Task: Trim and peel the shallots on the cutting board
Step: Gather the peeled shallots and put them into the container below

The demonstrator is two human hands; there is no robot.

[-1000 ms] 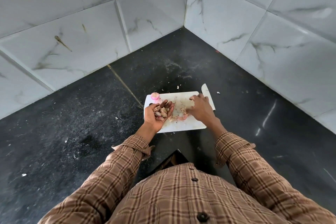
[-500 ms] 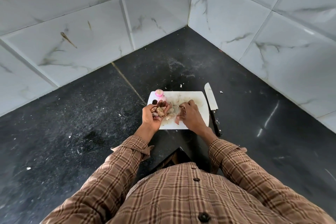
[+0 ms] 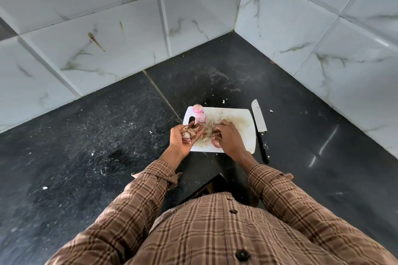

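Observation:
A white cutting board [image 3: 241, 120] lies on the black counter. Two peeled pink shallots [image 3: 199, 113] sit at its far left corner by the handle hole. My left hand [image 3: 183, 139] is cupped palm up at the board's left edge, holding a heap of shallot skins and trimmings [image 3: 189, 134]. My right hand [image 3: 227, 136] rests fingers down on the board, pinching loose skins [image 3: 207, 136] beside the left hand. A pink shallot piece [image 3: 215, 143] shows under its palm near the board's front edge.
A knife [image 3: 259, 123] with a black handle lies on the black counter [image 3: 107, 135] just right of the board, blade pointing away. White marble-tiled walls [image 3: 107, 38] meet in a corner behind. Small peel scraps dot the counter around the board.
My right hand moved from the board's far right corner to the scraps beside the left hand, uncovering the knife. The left hand stayed cupped with skins.

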